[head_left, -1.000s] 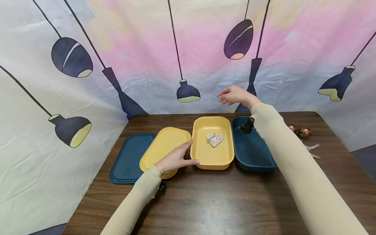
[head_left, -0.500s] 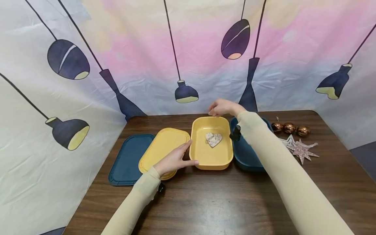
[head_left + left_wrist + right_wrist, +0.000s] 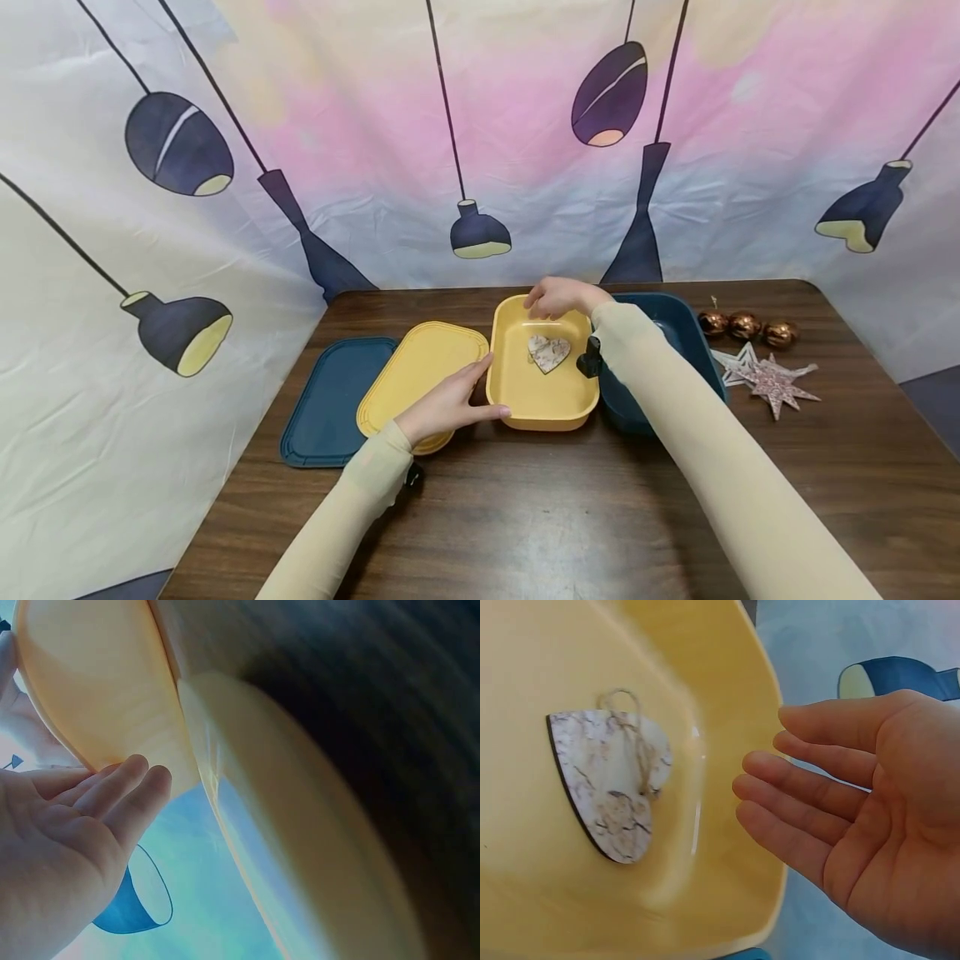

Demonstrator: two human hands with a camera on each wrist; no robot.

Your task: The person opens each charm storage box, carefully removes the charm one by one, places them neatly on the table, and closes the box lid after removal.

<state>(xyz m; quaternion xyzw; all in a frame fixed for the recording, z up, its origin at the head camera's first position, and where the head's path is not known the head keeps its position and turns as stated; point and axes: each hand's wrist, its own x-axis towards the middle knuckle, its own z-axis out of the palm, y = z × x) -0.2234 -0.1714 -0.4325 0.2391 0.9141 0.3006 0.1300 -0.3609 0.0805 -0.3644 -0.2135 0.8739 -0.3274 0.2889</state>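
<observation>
A yellow box stands on the wooden table, and a heart-shaped ornament with a marbled white face lies inside it. The ornament has a twine loop, seen in the right wrist view. Over the far end of the box hovers my right hand; its fingers are loosely extended and hold nothing. My left hand rests against the box's left side, fingers nearly straight, thumb at the near-left corner. In the left wrist view, the left hand's fingertips touch the box wall.
Right of the yellow box stands a dark blue box, partly hidden by my right sleeve. Copper balls and star ornaments lie farther right. A yellow lid overlaps a blue lid at left. A printed curtain hangs behind.
My right hand has come down and a little left, from above the table's back edge to over the far end of the yellow box. The left hand stays against the box.
</observation>
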